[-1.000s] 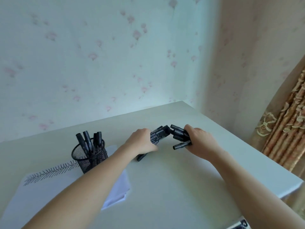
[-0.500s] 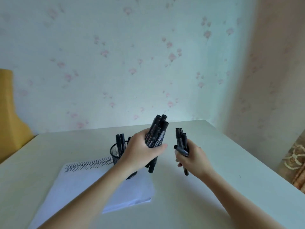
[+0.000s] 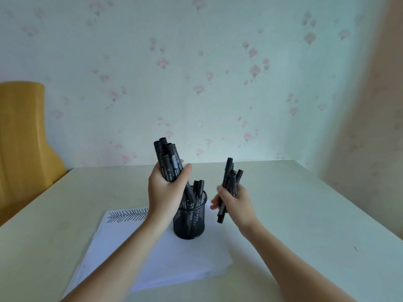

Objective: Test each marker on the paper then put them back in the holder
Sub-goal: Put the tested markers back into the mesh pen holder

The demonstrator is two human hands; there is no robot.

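Observation:
My left hand [image 3: 166, 192] grips a bundle of several black markers [image 3: 167, 160], held upright with their lower ends dipping into the black mesh holder [image 3: 189, 221]. A few more markers [image 3: 199, 187] stand inside the holder. My right hand [image 3: 235, 200] holds a smaller bunch of black markers [image 3: 230, 182] upright just to the right of the holder. The holder stands on a stack of white paper [image 3: 174, 258], which has rows of black test strokes [image 3: 127, 215] along its far edge.
The pale table [image 3: 305, 214] runs to a flowered wall at the back. A yellow chair back [image 3: 21, 138] rises at the left. The table's right edge falls away at the far right.
Both hands lifted their marker bundles off the table and carried them to the holder. The left bundle now stands over and into the holder; the view swung left.

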